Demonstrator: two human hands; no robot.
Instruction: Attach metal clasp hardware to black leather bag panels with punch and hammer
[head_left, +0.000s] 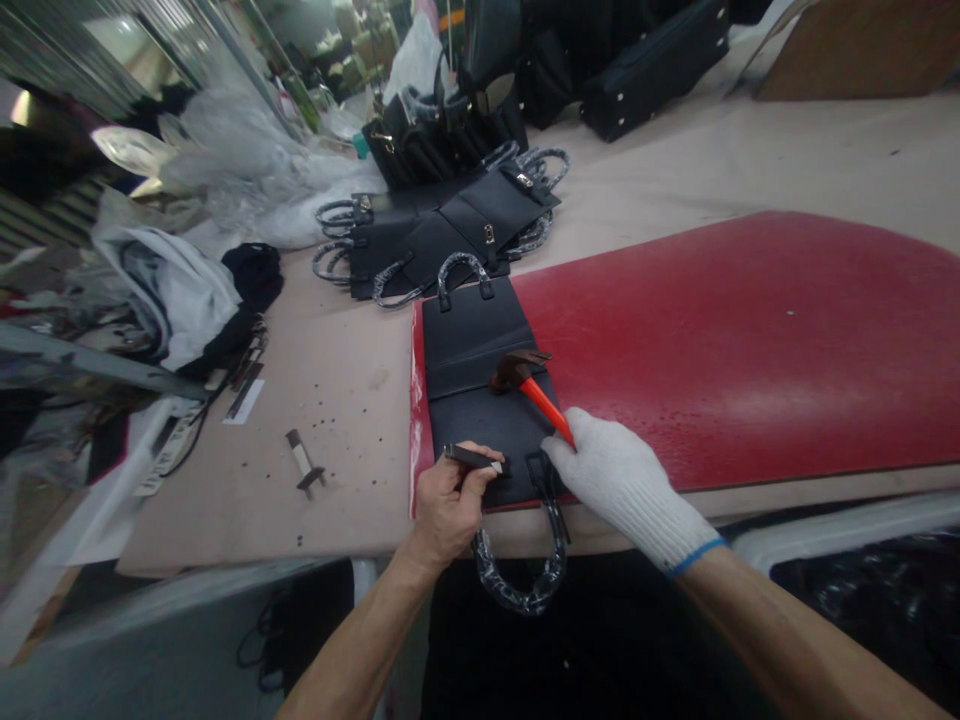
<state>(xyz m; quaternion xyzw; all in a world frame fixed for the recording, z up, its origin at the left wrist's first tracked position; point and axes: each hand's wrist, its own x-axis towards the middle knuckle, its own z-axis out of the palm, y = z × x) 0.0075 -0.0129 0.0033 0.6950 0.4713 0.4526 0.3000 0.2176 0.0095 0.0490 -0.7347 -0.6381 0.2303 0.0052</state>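
Workshop table [337,345], black bag panel [480,345] lying on a red mat [712,350] at the near edge, left hand [448,503] pinching a dark tool [466,456] over it, gloved right hand [611,475] gripping an orange-handled hammer [535,392]

I am looking into a workshop that makes bags. Black bags [660,70] crowd the far side of the worktable [341,370], flat black panels [420,245] lie piled before them, and handles [519,600] show wrapped in clear film. I also see a red work board [712,350], a hammer [517,371], a loose metal hand tool [302,463], and plastic sheeting [240,150] heaped at the left.
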